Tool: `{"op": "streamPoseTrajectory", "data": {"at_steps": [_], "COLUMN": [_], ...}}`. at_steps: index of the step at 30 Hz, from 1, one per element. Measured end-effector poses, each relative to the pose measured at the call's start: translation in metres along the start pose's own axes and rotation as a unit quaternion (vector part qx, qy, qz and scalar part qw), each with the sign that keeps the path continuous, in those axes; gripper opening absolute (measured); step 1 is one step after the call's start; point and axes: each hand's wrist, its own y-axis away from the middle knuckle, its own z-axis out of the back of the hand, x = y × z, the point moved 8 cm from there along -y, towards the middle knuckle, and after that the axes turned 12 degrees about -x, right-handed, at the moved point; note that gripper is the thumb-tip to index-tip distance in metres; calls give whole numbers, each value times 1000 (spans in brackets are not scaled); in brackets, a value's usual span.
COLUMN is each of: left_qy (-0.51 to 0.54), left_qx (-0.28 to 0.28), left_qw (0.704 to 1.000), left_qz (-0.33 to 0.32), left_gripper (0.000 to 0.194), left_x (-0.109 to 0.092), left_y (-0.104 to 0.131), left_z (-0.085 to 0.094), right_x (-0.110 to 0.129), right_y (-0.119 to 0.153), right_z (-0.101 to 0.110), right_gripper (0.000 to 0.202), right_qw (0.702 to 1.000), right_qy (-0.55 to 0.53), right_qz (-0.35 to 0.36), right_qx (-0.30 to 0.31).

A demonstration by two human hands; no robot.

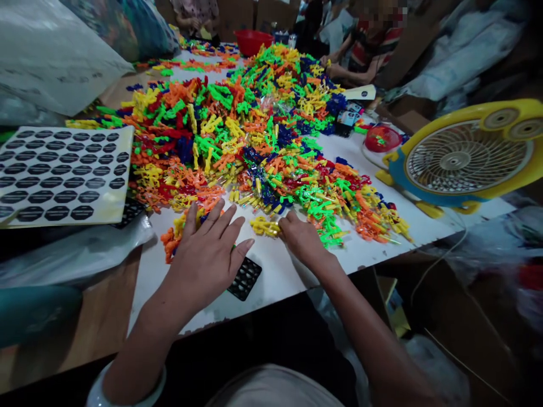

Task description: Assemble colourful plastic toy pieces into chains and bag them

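My left hand (212, 251) is open, palm down with its fingers spread, over the near part of the white table. Under and beside its fingers lie small orange plastic toy pieces (170, 243). A black plastic grid tray (246, 278) shows partly from beneath this hand. My right hand (299, 234) is closed, its fingertips pinched at the end of a small bunch of yellow plastic toy pieces (265, 226) lying on the table. A large heap of such pieces (229, 141), in green, orange, yellow, red and blue, rises just beyond both hands.
A sheet of black octagonal stickers (63, 175) lies at the left. At the right stand a yellow fan (462, 155) and a red basket (382, 139). A red basin (253, 42) is at the back. Two people (369, 51) sit across the table (280, 277).
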Motion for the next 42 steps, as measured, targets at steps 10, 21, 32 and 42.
{"op": "streamPoseTrajectory", "data": {"at_steps": [10, 21, 32, 42], "left_qy": [16, 9, 16, 19], "left_qx": [-11, -4, -11, 7], "left_qw": [1000, 1000, 1000, 1000], "left_qz": [12, 10, 16, 12], "left_gripper": [44, 49, 48, 50], "left_x": [-2, -1, -1, -2], "left_y": [0, 1, 1, 0], "left_z": [5, 2, 3, 2], "right_x": [-11, 68, 81, 98], "right_y": [17, 24, 14, 16], "right_z": [-14, -34, -15, -25], "right_gripper": [16, 8, 6, 20], "right_qw": [875, 698, 903, 952], "right_qy": [-449, -687, -422, -304], "right_qz": [-178, -163, -66, -35], "right_qx": [3, 117, -38, -24]}}
